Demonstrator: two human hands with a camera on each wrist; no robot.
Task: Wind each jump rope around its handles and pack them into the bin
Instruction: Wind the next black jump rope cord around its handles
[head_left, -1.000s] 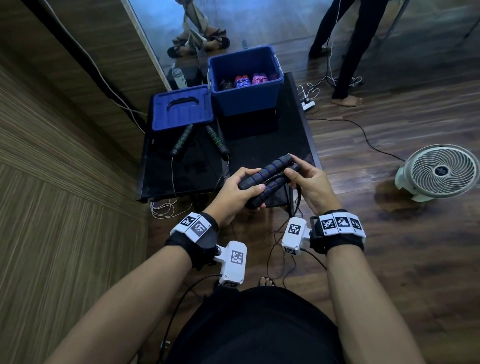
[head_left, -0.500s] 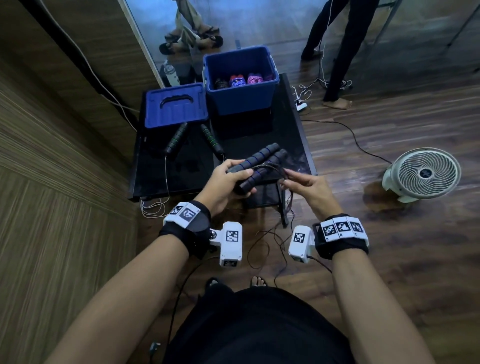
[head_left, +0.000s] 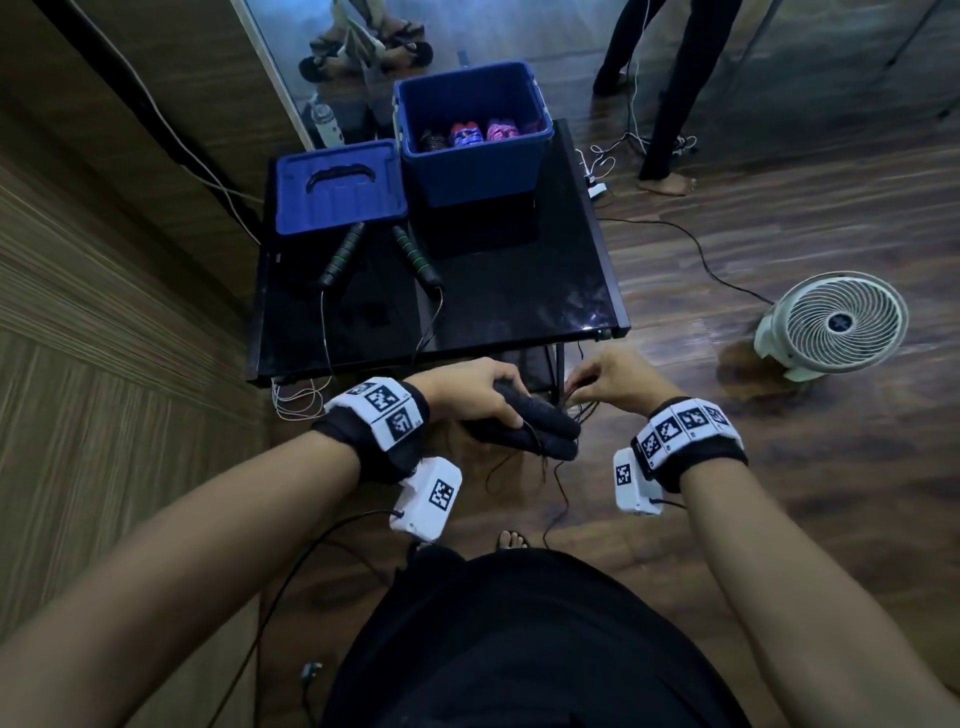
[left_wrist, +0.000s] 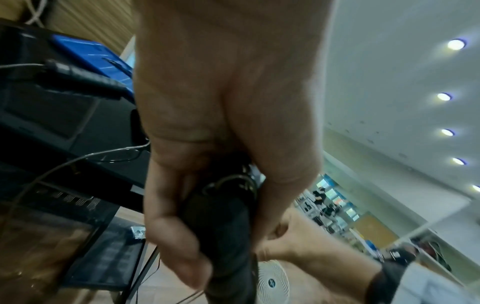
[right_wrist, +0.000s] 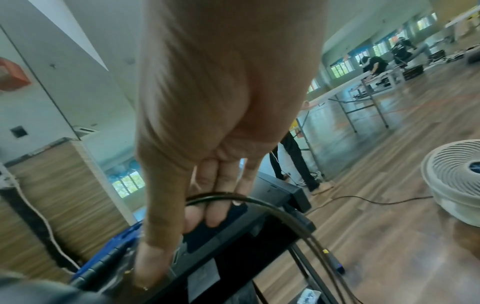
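Left grip around handles, right grip seemingly pinching cord, beside black table.

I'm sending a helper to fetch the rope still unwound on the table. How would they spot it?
On the black glossy table, look just in front of the blue plastic lid. The black jump rope with green-ringed handles lies splayed in a V, its thin cord trailing off the near edge.

Black table: blue bin sits at the far end, its lid flat to the left, green-banded rope handles lying just nearer, cords trailing off the near edge.
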